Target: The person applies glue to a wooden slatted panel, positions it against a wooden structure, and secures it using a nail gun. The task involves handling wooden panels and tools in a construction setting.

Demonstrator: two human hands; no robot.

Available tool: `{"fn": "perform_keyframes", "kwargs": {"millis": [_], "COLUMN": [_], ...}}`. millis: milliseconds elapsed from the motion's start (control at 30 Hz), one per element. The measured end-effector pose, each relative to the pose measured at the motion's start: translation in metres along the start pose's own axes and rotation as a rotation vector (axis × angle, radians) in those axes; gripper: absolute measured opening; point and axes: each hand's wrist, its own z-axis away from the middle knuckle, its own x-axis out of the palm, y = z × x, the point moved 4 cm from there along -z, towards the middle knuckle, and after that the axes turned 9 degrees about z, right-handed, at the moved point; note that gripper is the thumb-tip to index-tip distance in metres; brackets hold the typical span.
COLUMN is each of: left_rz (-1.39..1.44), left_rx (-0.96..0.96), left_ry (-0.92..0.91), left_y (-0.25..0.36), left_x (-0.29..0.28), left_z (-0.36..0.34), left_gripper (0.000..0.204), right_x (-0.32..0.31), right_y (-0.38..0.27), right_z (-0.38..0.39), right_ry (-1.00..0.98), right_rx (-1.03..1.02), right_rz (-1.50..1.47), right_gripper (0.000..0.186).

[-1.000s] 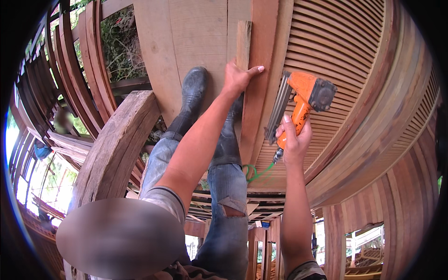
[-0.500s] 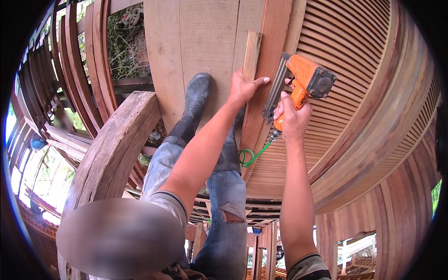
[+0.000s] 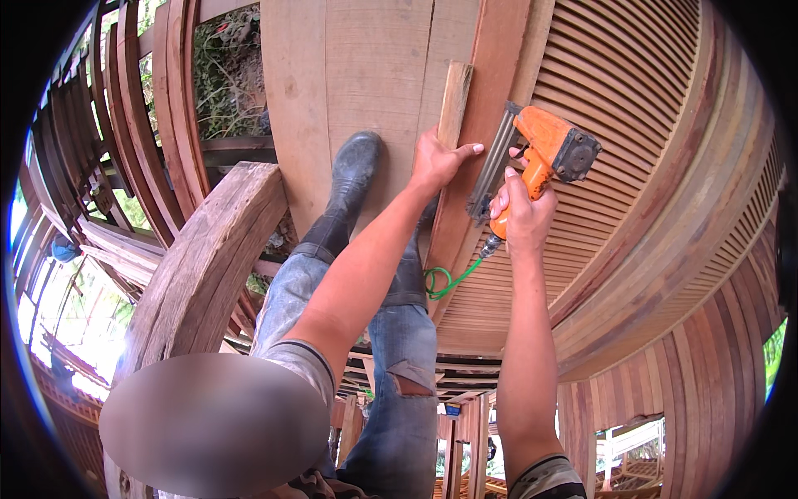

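Note:
My left hand (image 3: 443, 160) is closed around the lower part of a short, pale wooden strip (image 3: 455, 98), with the thumb stretched out to the right. The strip lies close along the left edge of a long reddish-brown board (image 3: 492, 91). In my right hand (image 3: 529, 218) is an orange nail gun (image 3: 545, 137), gripped by its handle. Its dark body end points right, and its grey metal magazine (image 3: 495, 158) lies over the board's right side. A green air hose (image 3: 455, 287) runs from the handle's base and loops near my knee. The nail gun's nose is hard to make out.
Slatted wooden panelling (image 3: 619, 100) curves away on the right. Wide planks (image 3: 357, 62) lie under my boot (image 3: 357, 162). A thick, weathered curved beam (image 3: 212, 249) stands at my left. Beyond it are upright brown ribs (image 3: 145, 125) with open gaps and greenery behind.
Both hands keep their holds. The nail gun and the wooden strip appear slightly lower and to the right, as the whole view has shifted a little.

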Motion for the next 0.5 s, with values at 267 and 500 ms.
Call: {"fn": "perform_keyframes", "kwargs": {"millis": [267,500], "left_rz": [0.024,0.052], "left_rx": [0.009,0.017], "left_ry": [-0.009,-0.015], "left_y": [-0.0023,-0.0062], "left_x": [-0.0006,0.0011], "left_z": [-0.0015,-0.0026], "left_gripper": [0.049,0.048], "right_x": [-0.0046,0.0008], "right_y": [0.0020,-0.0043], "right_z": [-0.0047,-0.0021], "right_ry": [-0.012,0.017], "right_rx": [0.053,0.063], "right_rz": [-0.052,0.037], "right_gripper": [0.029,0.029]}}
